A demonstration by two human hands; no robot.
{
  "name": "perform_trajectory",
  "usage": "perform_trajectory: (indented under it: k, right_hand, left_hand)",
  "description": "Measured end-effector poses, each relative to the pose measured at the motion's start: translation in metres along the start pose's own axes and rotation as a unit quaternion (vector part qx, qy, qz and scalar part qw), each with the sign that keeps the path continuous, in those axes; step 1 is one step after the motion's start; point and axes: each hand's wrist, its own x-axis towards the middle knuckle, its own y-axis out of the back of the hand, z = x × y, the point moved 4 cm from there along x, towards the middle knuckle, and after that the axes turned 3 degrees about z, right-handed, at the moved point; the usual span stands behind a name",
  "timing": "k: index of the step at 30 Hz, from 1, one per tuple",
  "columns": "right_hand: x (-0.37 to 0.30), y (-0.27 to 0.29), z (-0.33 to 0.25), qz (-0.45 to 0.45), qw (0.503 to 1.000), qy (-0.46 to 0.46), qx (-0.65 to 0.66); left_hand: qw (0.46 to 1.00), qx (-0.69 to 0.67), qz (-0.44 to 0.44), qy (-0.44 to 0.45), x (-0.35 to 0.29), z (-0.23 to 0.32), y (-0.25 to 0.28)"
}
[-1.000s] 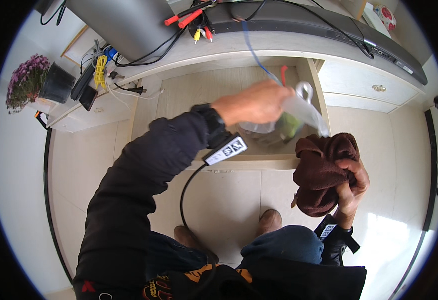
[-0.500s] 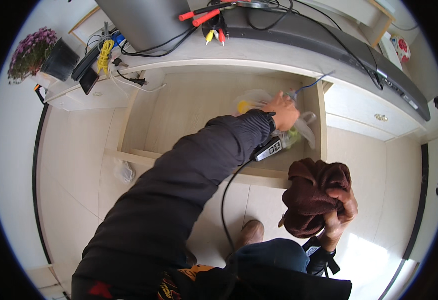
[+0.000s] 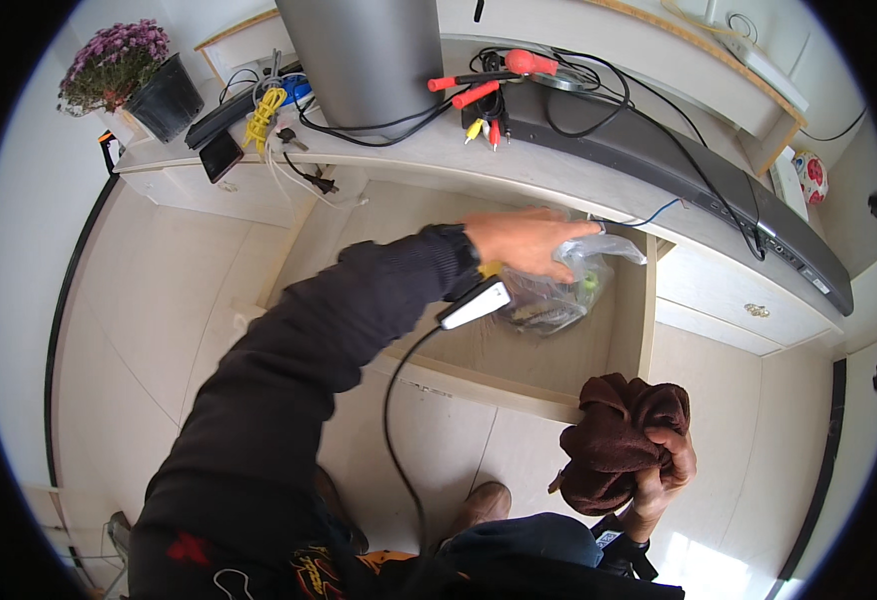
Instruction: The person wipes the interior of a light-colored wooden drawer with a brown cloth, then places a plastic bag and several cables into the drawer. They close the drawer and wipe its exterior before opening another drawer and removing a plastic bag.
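Note:
Over a pulled-out drawer (image 3: 429, 378), my left hand (image 3: 524, 242) reaches in from the left with its fingers stretched out and thumb apart. Beneath and beside it lies a clear plastic bag (image 3: 559, 315) with something green and something yellow in or by it. A thin blue wire (image 3: 654, 214) runs right from near the fingertips, over the drawer's far edge. Outside the drawer's near right corner, my right hand (image 3: 667, 470) grips a bunched dark brown cloth (image 3: 614, 440). A white device (image 3: 476, 303) with a black cable sits at my left wrist.
On the cabinet top stand a grey cylinder (image 3: 369, 65), a long dark bar-shaped device (image 3: 659, 150), red-handled leads (image 3: 476, 95), a yellow tied cord (image 3: 265, 118) and a potted purple plant (image 3: 164, 100). A closed drawer (image 3: 724, 305) is at the right. My shoe (image 3: 479, 508) is below.
My left hand's fingers have straightened out over the plastic bag, which now lies more spread in the drawer. The right hand still grips the brown cloth. The whole view has shifted slightly.

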Motion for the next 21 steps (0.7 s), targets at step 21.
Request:
perform_trajectory:
  k: [21]
  right_hand:
    - [0.005,-0.007,-0.011,0.008,1.0,-0.004,-0.023]
  left_hand:
    - [0.918,0.054,0.075,0.385,0.043,-0.055,0.186]
